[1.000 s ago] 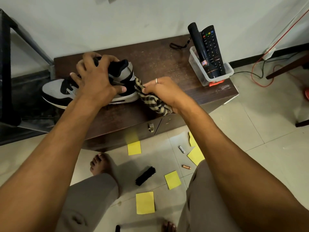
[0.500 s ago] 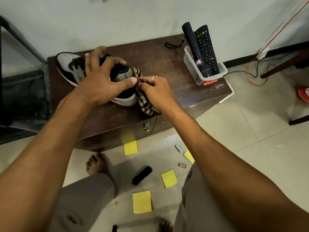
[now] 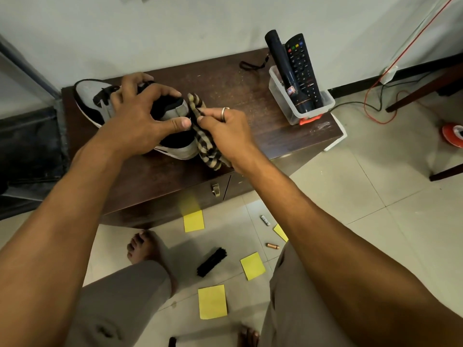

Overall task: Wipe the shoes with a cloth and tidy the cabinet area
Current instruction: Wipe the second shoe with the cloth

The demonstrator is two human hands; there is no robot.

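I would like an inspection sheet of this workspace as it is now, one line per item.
Surface: cabinet top, dark wood, dusty specks.
Job's things: shoe on the cabinet top; striped cloth against its heel.
Clutter: clear bin holding torch and remote; yellow notes, brush, batteries on floor.
Hands: left hand grips the shoe; right hand pinches the striped cloth.
Cables: red cable and dark cable at right.
Surroundings: pale wall, tiled floor.

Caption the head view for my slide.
Left hand holds a sneaker on the cabinet; right hand presses a striped cloth to its heel.
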